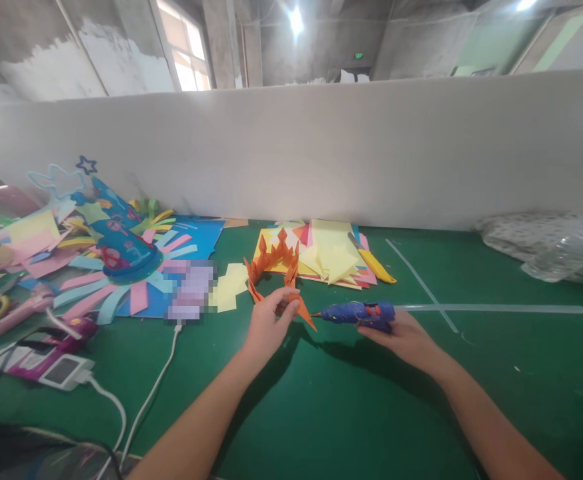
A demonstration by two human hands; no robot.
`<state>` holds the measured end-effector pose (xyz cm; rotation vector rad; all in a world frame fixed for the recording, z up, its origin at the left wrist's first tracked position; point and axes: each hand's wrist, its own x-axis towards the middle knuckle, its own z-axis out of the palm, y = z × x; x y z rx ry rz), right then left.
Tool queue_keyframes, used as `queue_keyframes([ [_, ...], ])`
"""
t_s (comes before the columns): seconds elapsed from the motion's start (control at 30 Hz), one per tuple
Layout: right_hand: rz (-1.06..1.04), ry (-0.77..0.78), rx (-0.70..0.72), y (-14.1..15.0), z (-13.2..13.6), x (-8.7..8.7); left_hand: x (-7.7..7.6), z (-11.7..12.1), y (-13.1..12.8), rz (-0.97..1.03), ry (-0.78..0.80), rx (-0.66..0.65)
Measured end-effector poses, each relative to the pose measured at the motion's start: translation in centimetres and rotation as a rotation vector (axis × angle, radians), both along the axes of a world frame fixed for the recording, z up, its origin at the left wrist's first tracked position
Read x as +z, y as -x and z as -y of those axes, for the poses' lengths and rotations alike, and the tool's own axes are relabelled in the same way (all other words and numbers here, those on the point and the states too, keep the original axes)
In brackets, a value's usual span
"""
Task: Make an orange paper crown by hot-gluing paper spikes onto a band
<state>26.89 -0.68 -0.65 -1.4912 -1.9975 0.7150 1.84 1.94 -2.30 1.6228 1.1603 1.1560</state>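
Observation:
My left hand (276,317) pinches one end of an orange folded-paper crown (273,257), a curved band of pointed pieces held above the table. A flat orange tip of it sticks out to the right of my fingers. My right hand (399,337) is wrapped round a blue hot glue gun (354,313), held level. Its nozzle points left and is at the orange tip; whether they touch I cannot tell. A long clear glue stick (496,309) runs out of the back of the gun to the right.
Behind the crown lie stacked coloured papers (329,243) and a yellow utility knife (377,265). Another glue stick (421,285) lies on the green table (351,413). Blue party hats (124,243), paper strips, a power strip (41,360) and white cables (154,380) crowd the left. A plastic bottle (571,257) lies far right.

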Motion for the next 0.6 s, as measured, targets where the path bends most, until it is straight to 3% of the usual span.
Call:
queue_keyframes([
  [0.6, 0.059, 0.003, 0.024, 0.00, -0.05, -0.17, -0.26, -0.05, -0.05, -0.004, 0.029, 0.008],
])
